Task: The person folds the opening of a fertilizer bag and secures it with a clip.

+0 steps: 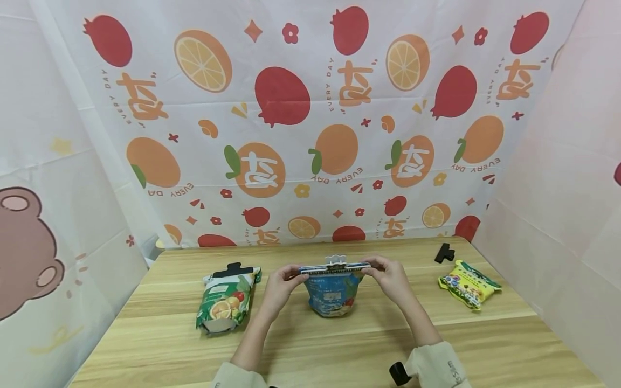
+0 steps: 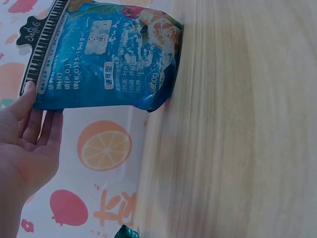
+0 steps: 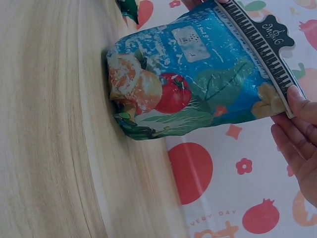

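A blue bag with printed vegetables and fruit stands upright at mid-table, its top edge held in a long bag clip with a piano-key pattern. My left hand pinches the clip's left end, thumb on the near face. At the opposite end, my right hand pinches the clip between thumb and fingers. Both wrist views show the thumb lying over the clip's end, the fingers behind it. In the right wrist view, the clip spans the bag's top, its scalloped tab reading "Music".
On the left lies a green and white bag with a black clip across its top. Toward the right are a yellow-green packet and a loose black clip. A fruit-print cloth hangs behind the wooden table.
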Motion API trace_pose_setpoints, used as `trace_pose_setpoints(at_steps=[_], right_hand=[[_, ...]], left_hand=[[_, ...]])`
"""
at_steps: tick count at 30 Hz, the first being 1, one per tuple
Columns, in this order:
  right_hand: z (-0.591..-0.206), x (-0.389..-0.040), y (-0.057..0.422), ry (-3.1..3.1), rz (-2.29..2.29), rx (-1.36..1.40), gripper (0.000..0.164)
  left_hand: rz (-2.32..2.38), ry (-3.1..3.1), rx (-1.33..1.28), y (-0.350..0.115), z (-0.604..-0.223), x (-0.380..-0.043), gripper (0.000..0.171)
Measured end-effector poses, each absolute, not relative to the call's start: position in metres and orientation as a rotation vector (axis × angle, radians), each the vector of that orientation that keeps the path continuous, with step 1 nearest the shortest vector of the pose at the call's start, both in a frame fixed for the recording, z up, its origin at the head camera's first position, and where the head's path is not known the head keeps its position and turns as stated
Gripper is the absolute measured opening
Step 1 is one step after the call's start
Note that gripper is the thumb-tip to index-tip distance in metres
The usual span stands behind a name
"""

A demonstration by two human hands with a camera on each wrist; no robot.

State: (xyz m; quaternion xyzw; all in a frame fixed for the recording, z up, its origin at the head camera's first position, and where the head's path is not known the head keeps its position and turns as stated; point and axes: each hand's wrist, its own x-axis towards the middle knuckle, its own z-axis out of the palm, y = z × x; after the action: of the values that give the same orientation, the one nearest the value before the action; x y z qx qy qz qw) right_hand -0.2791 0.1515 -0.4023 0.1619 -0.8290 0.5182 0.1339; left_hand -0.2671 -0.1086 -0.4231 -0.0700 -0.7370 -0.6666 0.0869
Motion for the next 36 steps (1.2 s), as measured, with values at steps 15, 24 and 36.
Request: trace_pose_setpoints(at_steps=[15, 24, 36], right_hand=[[-0.422, -0.279, 0.152, -2.608, 1.905, 0.587, 0.054], [-0.45, -0.281, 0.14, -2.733, 1.868, 0.684, 0.06], [-0.461, -0.281, 0.129, -2.691, 1.983, 0.703, 0.062]], left_hand=[[-2.186, -2.365, -0.288, -0.099, -0.434, -0.261, 0.069], [-2.099, -2.544, -0.381, -0.087, -0.442, -0.257, 0.08], [-2.109, -2.546, -0.288, -0.084, -0.446, -0.26, 0.074]])
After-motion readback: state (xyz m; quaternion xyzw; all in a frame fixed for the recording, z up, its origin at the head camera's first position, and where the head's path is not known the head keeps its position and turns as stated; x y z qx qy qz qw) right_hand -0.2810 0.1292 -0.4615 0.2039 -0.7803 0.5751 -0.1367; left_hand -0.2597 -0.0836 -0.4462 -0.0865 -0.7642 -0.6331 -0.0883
